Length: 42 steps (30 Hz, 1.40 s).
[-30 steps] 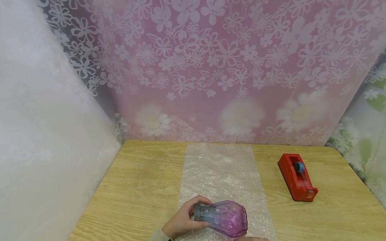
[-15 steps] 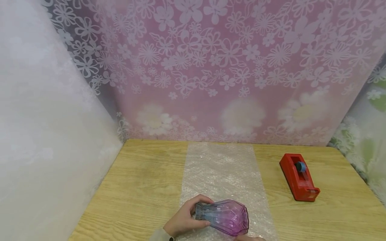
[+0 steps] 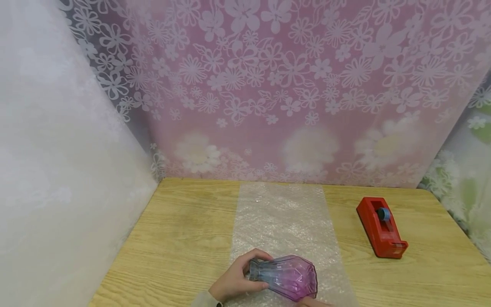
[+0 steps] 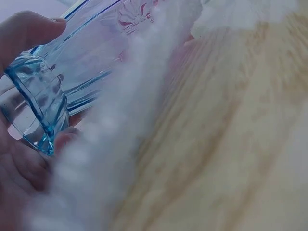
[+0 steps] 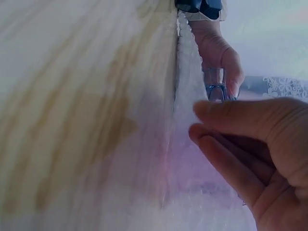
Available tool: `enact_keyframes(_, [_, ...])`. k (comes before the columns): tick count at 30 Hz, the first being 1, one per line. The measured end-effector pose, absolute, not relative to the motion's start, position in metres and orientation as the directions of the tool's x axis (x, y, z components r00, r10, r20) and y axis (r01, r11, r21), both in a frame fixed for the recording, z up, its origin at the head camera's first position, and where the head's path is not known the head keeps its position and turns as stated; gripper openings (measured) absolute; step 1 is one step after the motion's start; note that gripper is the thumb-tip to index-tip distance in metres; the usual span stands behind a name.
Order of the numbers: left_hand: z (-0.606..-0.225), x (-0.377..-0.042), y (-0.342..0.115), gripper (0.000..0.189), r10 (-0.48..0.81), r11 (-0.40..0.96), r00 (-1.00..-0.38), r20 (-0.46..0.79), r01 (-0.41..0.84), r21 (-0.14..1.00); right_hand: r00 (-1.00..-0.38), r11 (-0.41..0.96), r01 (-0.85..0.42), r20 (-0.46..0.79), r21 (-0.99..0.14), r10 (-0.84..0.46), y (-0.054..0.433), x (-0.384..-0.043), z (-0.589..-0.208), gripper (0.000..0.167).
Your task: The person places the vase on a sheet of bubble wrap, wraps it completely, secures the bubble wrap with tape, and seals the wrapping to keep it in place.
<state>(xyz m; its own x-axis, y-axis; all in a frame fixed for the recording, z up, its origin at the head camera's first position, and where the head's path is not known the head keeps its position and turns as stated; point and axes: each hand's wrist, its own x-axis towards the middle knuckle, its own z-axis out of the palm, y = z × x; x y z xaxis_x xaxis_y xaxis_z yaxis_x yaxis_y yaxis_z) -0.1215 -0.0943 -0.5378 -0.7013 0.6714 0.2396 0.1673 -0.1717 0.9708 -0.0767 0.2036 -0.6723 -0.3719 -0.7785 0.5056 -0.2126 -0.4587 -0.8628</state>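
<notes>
A faceted glass vase point(image 3: 291, 277), blue at the neck and purple at the base, lies on its side over a strip of bubble wrap point(image 3: 284, 221). My left hand point(image 3: 234, 281) grips its neck, thumb and fingers on opposite sides. The left wrist view shows the blue glass rim point(image 4: 33, 96) inside that hand. At the near side of the vase's base, only part of my right hand point(image 3: 312, 303) shows. In the right wrist view its thumb and fingertips point(image 5: 207, 110) come close together over the wrap's edge; I cannot tell whether they pinch it.
A red tape dispenser point(image 3: 379, 230) with a blue roll stands on the wooden table point(image 3: 184, 230), right of the wrap. The wrap runs to the table's back edge. Behind hangs a pink floral curtain point(image 3: 245, 85), with pale sheets at both sides.
The right hand has shifted slightly left along the vase's base. The left hand keeps its grip on the neck, and the whole view has drifted a little.
</notes>
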Motion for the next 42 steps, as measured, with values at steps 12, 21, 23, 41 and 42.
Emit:
enact_keyframes(12, [-0.538, -0.123, -0.092, 0.048, 0.651, -0.281, -0.666, 0.364, 0.234, 0.931, -0.245, 0.226, -0.968, 0.634, -0.111, -0.733, 0.164, -0.050, -0.497, 0.020])
enact_keyframes(21, [-0.537, -0.122, -0.092, 0.046, 0.638, -0.287, -0.669, 0.382, 0.254, 0.924, -0.394, 0.499, -0.866, 0.633, -0.014, -0.667, 0.169, -0.043, -0.502, 0.018])
enact_keyframes(23, [-0.537, -0.122, -0.092, 0.045, 0.636, -0.285, -0.671, 0.382, 0.255, 0.924, -0.430, 0.531, -0.847, 0.623, -0.027, -0.654, 0.169, -0.041, -0.499, 0.010])
enact_keyframes(41, [-0.542, -0.124, -0.094, 0.044, 0.639, -0.272, -0.671, 0.376, 0.261, 0.926, -0.425, 0.554, -0.828, 0.745, -0.090, -0.514, 0.164, -0.050, -0.496, 0.033])
enact_keyframes(42, [-0.542, -0.125, -0.094, 0.044, 0.639, -0.269, -0.672, 0.375, 0.261, 0.927, -0.439, 0.578, -0.811, 0.745, -0.089, -0.502, 0.163, -0.049, -0.496, 0.034])
